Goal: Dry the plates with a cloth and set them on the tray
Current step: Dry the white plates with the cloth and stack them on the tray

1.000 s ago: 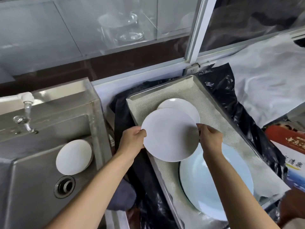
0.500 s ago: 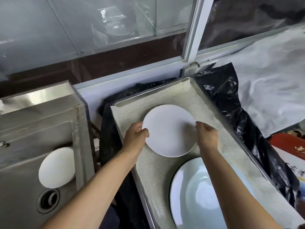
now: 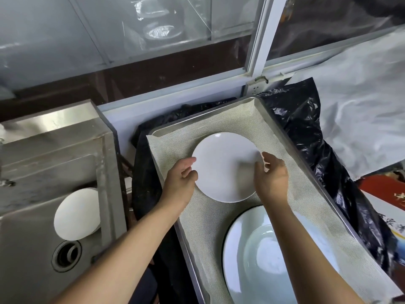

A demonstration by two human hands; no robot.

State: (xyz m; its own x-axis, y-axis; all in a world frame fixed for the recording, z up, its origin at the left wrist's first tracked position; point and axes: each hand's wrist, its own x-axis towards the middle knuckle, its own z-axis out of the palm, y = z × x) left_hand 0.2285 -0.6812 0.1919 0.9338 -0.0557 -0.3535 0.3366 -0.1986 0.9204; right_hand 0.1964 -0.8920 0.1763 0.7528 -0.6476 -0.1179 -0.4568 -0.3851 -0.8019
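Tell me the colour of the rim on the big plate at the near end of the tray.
Black: the big plate is pale with a thin black rim, seen in the head view.

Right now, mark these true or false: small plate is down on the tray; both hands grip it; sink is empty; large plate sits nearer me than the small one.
1. The small white plate lies on the tray: true.
2. Both hands grip it: false. The left hand and right hand are open at its edges.
3. The sink is empty: false, one plate in the sink remains.
4. The large plate sits nearer: true.
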